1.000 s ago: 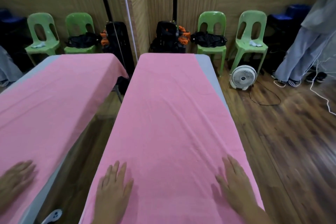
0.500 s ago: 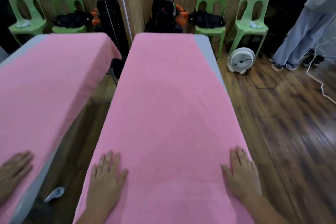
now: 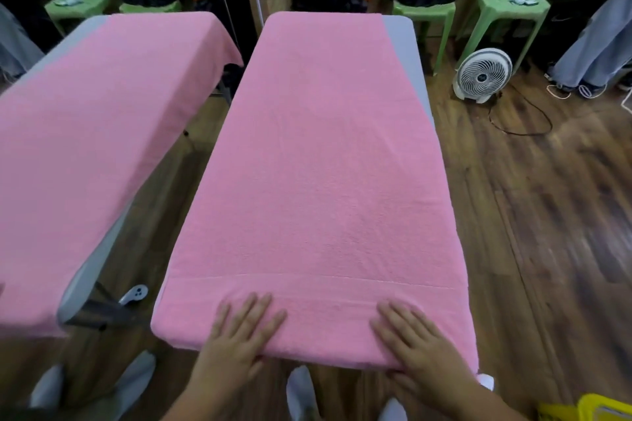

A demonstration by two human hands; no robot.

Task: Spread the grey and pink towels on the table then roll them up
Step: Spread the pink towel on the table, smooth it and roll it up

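A pink towel [image 3: 321, 161] lies spread flat along the grey table [image 3: 405, 44], covering nearly all of it; a strip of grey shows down the far right side. My left hand [image 3: 239, 335] rests flat on the towel's near edge, fingers straight and spread. My right hand [image 3: 415, 342] lies flat on the same edge further right, with its thumb over the front lip. The near end of the towel has a hem line just beyond my fingertips. No separate grey towel is visible.
A mirror on the left repeats the table and towel [image 3: 85, 133]. A white floor fan [image 3: 482, 75] with a cable stands right of the table. Green chairs [image 3: 509, 10] line the far wall. A person's legs [image 3: 595, 55] stand at far right. A yellow object [image 3: 588, 408] sits bottom right.
Both hands have slid back toward me along the towel to its near edge, and closer together. The view has tilted down, so the table's near end now shows.
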